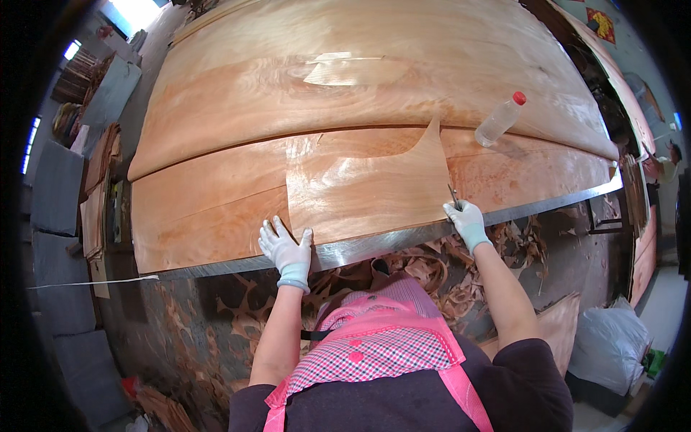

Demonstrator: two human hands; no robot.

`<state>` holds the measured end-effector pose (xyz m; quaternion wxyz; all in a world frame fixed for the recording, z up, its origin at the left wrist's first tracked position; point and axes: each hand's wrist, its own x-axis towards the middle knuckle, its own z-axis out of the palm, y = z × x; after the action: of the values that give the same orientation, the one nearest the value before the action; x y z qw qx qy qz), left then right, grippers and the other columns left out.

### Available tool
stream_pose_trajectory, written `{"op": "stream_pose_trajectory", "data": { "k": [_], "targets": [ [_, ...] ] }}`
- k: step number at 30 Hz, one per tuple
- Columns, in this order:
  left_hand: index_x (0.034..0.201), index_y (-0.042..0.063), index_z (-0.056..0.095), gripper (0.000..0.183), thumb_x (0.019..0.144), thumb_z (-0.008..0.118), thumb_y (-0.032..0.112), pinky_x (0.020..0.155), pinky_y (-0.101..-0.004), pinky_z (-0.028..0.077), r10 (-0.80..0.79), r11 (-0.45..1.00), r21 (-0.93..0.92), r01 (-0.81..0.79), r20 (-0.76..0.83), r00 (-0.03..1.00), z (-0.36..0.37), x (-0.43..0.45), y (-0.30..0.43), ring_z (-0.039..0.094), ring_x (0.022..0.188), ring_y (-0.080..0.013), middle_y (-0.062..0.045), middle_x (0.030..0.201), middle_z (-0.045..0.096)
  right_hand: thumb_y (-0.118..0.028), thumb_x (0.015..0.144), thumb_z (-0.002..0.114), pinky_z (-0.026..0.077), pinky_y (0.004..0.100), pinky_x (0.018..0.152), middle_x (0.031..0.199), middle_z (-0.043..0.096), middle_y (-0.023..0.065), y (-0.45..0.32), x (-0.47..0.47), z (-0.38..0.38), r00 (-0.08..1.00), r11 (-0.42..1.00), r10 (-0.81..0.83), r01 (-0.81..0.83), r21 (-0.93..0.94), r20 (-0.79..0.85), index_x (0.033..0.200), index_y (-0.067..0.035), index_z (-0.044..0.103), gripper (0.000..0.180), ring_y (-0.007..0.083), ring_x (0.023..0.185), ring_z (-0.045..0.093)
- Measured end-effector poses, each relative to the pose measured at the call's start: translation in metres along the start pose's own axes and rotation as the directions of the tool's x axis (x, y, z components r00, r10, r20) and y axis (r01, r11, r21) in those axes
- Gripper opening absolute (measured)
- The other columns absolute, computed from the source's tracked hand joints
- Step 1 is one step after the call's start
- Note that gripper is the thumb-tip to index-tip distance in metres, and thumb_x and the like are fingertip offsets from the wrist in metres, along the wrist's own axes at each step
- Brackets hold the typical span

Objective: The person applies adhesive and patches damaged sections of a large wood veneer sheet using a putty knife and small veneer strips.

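Both hands wear white gloves. My left hand [286,248] lies with its fingers spread at the front edge of the wood veneer, by the lower left corner of a lighter veneer piece [367,189]. That piece lies flat, with a curved upper edge rising to a point at its right. At its lower right corner, my right hand [466,220] is shut on a thin metal tool [454,195], its tip pointing away from me; its exact kind is unclear. Beneath lies a larger reddish veneer sheet [216,210] on a metal-edged table [378,247].
A clear plastic bottle [496,125] with a red cap lies or stands on the veneer at right. Behind it, a folded veneer layer [324,108] has a light patch. Veneer scraps [421,270] litter the floor. A plastic bag [607,345] sits at lower right; another person [663,164] is far right.
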<state>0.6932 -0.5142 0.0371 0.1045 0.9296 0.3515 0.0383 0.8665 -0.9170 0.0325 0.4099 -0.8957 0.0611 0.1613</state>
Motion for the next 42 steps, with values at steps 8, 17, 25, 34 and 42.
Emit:
{"op": "stream_pose_trajectory", "data": {
  "k": [8,17,25,34,42],
  "targets": [
    [0.154,0.002,0.035,0.099,0.081,0.073,0.057,0.123,-0.0527,0.016,-0.027,1.000,0.011,0.028,-0.007,1.000,-0.004,-0.001,0.001,0.027,0.148,-0.0402,-0.024,0.159,0.032,-0.035,0.090,0.075,0.046,0.0341,0.064,0.073,0.065,0.0101,-0.015,-0.008,-0.008,1.000,0.989,0.002,0.002,-0.145,0.028,0.088,0.003,0.066,0.039,0.0163,0.066,0.056],
    [0.153,0.003,0.038,0.095,0.081,0.075,0.052,0.123,-0.0521,0.016,-0.026,1.000,-0.012,0.026,-0.016,1.000,-0.006,-0.004,-0.001,0.027,0.148,-0.0406,-0.026,0.159,0.032,-0.045,0.087,0.074,0.050,0.0460,0.076,0.086,0.069,0.0240,-0.033,-0.023,-0.014,0.998,0.956,-0.068,0.065,-0.287,0.002,0.092,0.003,0.066,0.049,0.0397,0.082,0.066],
    [0.148,0.005,0.046,0.063,0.096,0.058,0.038,0.124,-0.0507,0.017,0.634,0.759,-0.150,-0.634,-0.055,0.772,-0.010,-0.004,0.046,0.034,0.146,-0.0388,-0.021,0.154,0.042,-0.038,0.098,0.065,0.054,0.0353,0.074,0.091,0.073,0.0114,-0.087,-0.046,0.040,0.985,0.984,-0.161,0.165,-0.069,0.058,0.116,0.000,0.070,0.043,0.0221,0.082,0.067],
    [0.144,0.007,0.052,0.055,0.095,0.058,0.032,0.123,-0.0516,0.019,0.416,0.893,-0.190,-0.407,0.007,0.909,0.016,0.010,0.023,0.034,0.147,-0.0336,-0.014,0.156,0.044,-0.027,0.105,0.055,0.045,0.0243,0.047,0.087,0.068,0.0083,-0.129,-0.041,0.115,0.881,0.894,0.093,-0.279,0.350,0.465,0.124,-0.004,0.059,0.030,0.0085,0.054,0.054],
    [0.141,0.011,0.055,0.053,0.091,0.062,0.025,0.122,-0.0561,0.017,0.372,0.926,-0.037,-0.375,-0.077,0.925,0.014,0.018,-0.008,0.040,0.143,-0.0292,-0.010,0.150,0.049,-0.022,0.101,0.046,0.055,0.0452,0.068,0.077,0.069,0.0231,-0.171,-0.098,0.168,0.760,0.885,-0.337,0.457,-0.088,0.556,0.141,0.006,0.047,0.049,0.0338,0.069,0.070]
  ]
}}
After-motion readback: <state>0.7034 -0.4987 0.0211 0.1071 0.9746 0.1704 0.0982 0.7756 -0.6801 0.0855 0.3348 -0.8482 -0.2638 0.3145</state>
